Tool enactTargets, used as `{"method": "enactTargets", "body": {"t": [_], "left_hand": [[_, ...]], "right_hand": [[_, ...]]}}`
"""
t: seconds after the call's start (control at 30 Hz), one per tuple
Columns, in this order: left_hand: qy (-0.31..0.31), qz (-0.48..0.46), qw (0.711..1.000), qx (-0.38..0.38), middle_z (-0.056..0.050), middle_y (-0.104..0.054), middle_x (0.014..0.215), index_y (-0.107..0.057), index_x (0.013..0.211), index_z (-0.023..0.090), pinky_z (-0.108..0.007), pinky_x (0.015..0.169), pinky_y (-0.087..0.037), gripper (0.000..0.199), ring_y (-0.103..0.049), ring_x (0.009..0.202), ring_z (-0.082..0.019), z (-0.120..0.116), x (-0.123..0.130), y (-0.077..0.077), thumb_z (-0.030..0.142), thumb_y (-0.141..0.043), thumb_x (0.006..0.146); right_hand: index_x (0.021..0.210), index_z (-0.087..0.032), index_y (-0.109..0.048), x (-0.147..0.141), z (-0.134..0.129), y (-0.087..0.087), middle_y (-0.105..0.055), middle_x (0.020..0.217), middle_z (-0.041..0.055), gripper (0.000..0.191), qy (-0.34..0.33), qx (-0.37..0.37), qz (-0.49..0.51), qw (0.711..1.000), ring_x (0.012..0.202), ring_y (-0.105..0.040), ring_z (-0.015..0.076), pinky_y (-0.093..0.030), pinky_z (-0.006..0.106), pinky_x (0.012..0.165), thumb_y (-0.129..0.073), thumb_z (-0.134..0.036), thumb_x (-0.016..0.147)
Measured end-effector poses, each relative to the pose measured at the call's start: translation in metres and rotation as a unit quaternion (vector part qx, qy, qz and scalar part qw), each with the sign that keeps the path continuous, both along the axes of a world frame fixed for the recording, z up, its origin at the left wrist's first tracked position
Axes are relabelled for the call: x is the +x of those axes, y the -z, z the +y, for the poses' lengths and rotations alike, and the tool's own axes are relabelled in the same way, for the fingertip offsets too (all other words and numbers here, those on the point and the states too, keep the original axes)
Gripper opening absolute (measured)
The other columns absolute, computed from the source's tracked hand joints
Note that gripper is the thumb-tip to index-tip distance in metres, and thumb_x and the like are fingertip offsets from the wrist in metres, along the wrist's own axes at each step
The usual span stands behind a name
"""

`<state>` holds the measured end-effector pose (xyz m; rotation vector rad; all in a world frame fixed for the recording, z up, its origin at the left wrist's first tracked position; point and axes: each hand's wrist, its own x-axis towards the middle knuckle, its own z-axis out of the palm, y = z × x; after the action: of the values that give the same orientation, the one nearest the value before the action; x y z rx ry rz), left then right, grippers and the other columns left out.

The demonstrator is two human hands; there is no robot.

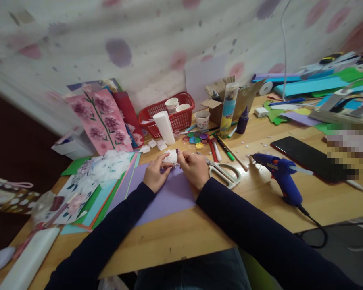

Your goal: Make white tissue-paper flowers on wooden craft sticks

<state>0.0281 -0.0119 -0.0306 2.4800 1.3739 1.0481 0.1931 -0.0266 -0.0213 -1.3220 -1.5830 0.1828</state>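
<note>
Between my two hands is a small ruffled white paper piece (171, 156), above a purple sheet (166, 197) on the wooden table. My left hand (156, 172) has its fingers curled round the left side of the white piece. My right hand (194, 167) is closed at its right edge, thumb and fingertips pinched together; what lies between them is too small to make out. White-handled scissors (225, 175) lie beside my right wrist. Farther right rests a blue glue gun (280, 173).
Behind the hands are a red basket (153, 128) with paper cups, a white roll (164, 128), paint pots (196, 139) and markers (225, 148). A phone (311, 159) lies right. Layered papers (99, 193) and a pink flower picture (101, 121) are left.
</note>
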Motion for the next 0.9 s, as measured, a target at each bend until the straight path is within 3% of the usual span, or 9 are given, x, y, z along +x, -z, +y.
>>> {"method": "enactTargets", "body": {"t": [0.17,0.3,0.43,0.53,0.67,0.9], "left_hand": [[0.01,0.032,0.999,0.042,-0.002,-0.075,0.085,-0.053,0.117,0.019,-0.035,0.082,-0.05,0.04,-0.067,0.074,-0.017,-0.001,0.0,-0.003,0.013,-0.062,0.079],[-0.034,0.064,0.996,0.059,-0.006,-0.07,0.09,-0.055,0.113,0.018,-0.036,0.08,-0.05,0.041,-0.064,0.08,-0.021,-0.009,-0.009,-0.008,0.023,-0.07,0.075],[-0.123,0.144,0.982,-0.02,-0.016,-0.059,0.127,-0.048,0.128,0.017,-0.047,0.098,-0.041,0.071,-0.052,0.118,-0.032,-0.02,-0.022,-0.009,0.045,-0.074,0.069],[-0.143,0.215,0.958,-0.126,-0.017,-0.04,0.146,-0.039,0.139,0.017,-0.053,0.108,-0.028,0.077,-0.035,0.136,-0.034,-0.023,-0.026,-0.008,0.055,-0.063,0.076],[-0.133,0.26,0.938,-0.185,-0.015,-0.031,0.151,-0.034,0.143,0.017,-0.059,0.11,-0.019,0.077,-0.027,0.14,-0.033,-0.021,-0.027,-0.006,0.061,-0.049,0.082],[-0.124,0.227,0.948,-0.186,-0.018,-0.031,0.151,-0.036,0.143,0.017,-0.063,0.107,-0.019,0.078,-0.029,0.138,-0.036,-0.021,-0.027,-0.005,0.063,-0.051,0.081]], "right_hand": [[0.052,-0.019,-0.058,0.0,-0.001,0.001,-0.058,0.046,0.0006,0.047,0.001,-0.004,-0.017,1.0,0.044,-0.052,0.0101,-0.028,0.022,0.05,-0.041,-0.036,0.093],[0.054,-0.02,-0.06,0.001,-0.001,0.001,-0.061,0.048,0.0008,0.047,-0.006,-0.031,-0.015,0.999,0.047,-0.057,0.011,-0.031,0.021,0.051,-0.04,-0.036,0.093],[0.058,-0.021,-0.063,0.0,0.0,0.003,-0.064,0.051,0.0009,0.045,-0.014,-0.047,-0.003,0.999,0.048,-0.06,0.0113,-0.036,0.02,0.052,-0.04,-0.037,0.093],[0.061,-0.021,-0.065,-0.001,-0.001,0.005,-0.066,0.053,0.0012,0.046,-0.02,-0.054,0.013,0.998,0.049,-0.061,0.0113,-0.038,0.02,0.052,-0.039,-0.037,0.094],[0.063,-0.02,-0.065,-0.001,-0.003,0.007,-0.066,0.051,0.0013,0.045,-0.018,-0.059,0.0,0.998,0.048,-0.062,0.0119,-0.04,0.02,0.051,-0.037,-0.039,0.094],[0.066,-0.019,-0.063,-0.003,-0.007,0.013,-0.067,0.056,0.0043,0.045,-0.014,-0.028,-0.068,0.997,0.053,-0.062,0.0125,-0.04,0.02,0.054,-0.038,-0.044,0.094]]}}
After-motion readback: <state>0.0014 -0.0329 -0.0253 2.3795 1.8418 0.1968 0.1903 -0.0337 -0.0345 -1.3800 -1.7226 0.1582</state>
